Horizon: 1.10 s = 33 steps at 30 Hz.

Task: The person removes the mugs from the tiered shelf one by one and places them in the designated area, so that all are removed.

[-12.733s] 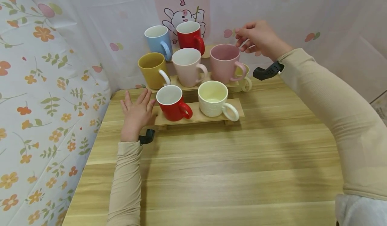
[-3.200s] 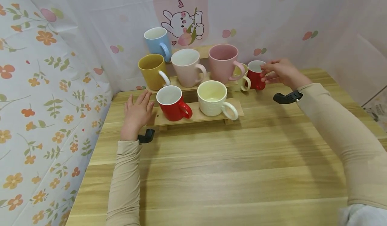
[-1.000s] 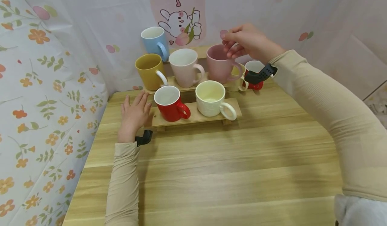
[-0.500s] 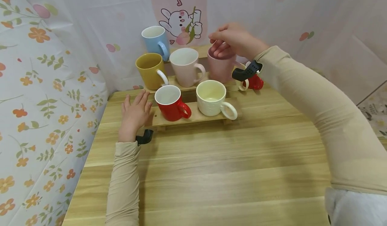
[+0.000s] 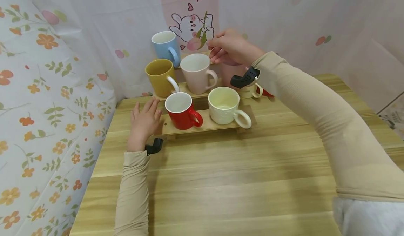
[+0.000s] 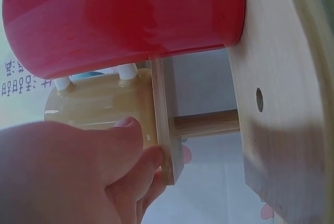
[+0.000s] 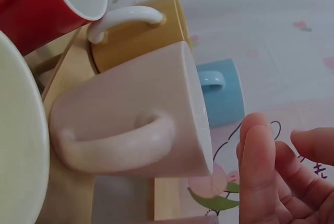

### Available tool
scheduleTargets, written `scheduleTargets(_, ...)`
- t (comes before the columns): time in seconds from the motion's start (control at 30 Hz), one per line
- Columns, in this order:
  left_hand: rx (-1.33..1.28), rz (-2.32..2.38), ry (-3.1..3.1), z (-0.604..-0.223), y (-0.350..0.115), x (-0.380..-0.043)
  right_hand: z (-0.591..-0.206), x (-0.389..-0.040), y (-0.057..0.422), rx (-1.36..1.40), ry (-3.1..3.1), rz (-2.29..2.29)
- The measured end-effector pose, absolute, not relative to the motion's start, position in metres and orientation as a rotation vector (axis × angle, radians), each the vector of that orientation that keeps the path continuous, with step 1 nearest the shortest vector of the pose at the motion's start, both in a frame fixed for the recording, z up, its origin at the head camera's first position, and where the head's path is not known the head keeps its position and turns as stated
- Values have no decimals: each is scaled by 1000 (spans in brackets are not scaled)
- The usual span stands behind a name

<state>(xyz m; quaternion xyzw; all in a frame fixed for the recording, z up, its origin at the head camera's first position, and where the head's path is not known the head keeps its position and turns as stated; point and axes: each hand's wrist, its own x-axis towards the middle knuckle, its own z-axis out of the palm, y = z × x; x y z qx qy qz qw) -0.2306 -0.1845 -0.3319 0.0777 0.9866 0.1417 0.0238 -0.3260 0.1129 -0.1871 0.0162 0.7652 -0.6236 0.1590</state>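
My left hand [image 5: 144, 123] lies at the left end of the tiered wooden rack, fingers extended; in the left wrist view its fingertips touch the middle shelf [image 6: 166, 130] end beside the mustard mug [image 6: 99, 101]. My right hand [image 5: 233, 46] hovers over the darker pink mug [image 5: 228, 76], fingers loosely bent and holding nothing. To its left stand a pale pink mug [image 5: 195, 78] and, on the top shelf, a blue mug [image 5: 165, 46]. A red mug [image 5: 180, 115] and a cream mug [image 5: 222, 110] occupy the bottom shelf.
Right of the rack, a small cream cup [image 5: 247, 93] and another red mug [image 5: 267, 93] stand on the wooden table [image 5: 221, 180], partly hidden by my right arm. A printed curtain [image 5: 277, 18] hangs close behind the rack.
Between the two oldest frames, the top-shelf red mug moved down to the table on the right. Since then my right hand has risen and shifted left over the pink mug; the left stays put.
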Motion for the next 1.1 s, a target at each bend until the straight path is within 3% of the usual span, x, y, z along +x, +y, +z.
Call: scheduleTargets(1.1, 244, 471, 3053, -325, -181, -223, -186, -362, 50, 100, 2156, -1773)
